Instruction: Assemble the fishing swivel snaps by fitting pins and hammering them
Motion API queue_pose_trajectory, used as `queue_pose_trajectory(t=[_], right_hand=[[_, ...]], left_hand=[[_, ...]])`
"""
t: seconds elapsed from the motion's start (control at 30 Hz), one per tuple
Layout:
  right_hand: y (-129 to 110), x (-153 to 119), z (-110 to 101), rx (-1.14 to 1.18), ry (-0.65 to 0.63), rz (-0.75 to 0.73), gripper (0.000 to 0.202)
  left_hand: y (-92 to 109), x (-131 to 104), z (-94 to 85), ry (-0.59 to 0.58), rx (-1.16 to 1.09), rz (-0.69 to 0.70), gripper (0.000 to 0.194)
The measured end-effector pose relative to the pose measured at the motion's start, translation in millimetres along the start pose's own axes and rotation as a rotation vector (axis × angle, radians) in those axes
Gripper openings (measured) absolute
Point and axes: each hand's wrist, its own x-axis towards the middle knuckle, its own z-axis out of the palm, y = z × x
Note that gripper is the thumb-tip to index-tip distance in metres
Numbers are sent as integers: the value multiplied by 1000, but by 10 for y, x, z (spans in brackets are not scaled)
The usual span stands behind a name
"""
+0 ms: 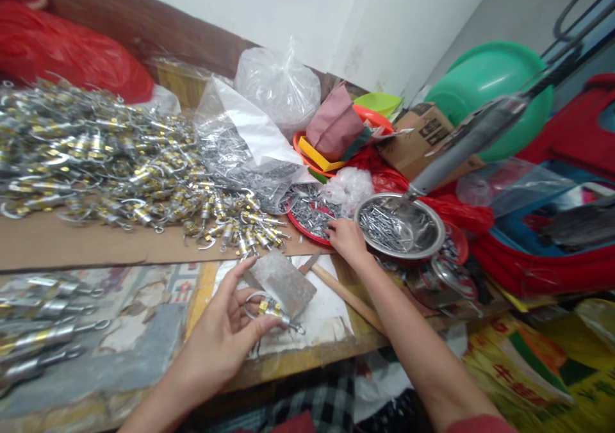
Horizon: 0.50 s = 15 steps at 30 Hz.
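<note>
My left hand [234,332] grips a small metal fitting [271,309] between thumb and fingers, near the table's front edge. The fitting has brass-coloured nuts, a curved silver wire and a small eye at one end. Beside it sits a flat grey metal block [283,282]. At the rim of a red plate [307,230], which holds many small grey metal pieces [310,209], my right hand [346,237] has its fingers pinched together. Whatever lies between those fingertips is too small to make out. A wooden-handled tool [346,293] lies below the right hand, its head partly showing.
A large heap of similar fittings [96,145] covers the cardboard [43,237] at left; several more [52,337] lie nearer. A steel bowl [432,244] of pins stands right of the red plate. A grey-handled tool [466,141] slants above it. Plastic bags [276,84] line the wall.
</note>
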Motion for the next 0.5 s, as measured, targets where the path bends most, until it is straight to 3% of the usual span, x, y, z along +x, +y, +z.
queue_pose_trajectory(t=[0.2, 0.4, 0.5], right_hand=[[37, 144, 154, 4, -16, 32, 16], [186, 115, 28, 171, 64, 69, 12], [72, -23, -63, 304, 60, 63, 17]], left_hand=[[24, 42, -14, -66, -82, -45, 80], [20, 123, -61, -4, -151, -137, 97], [8, 151, -78, 21, -186, -143, 101]])
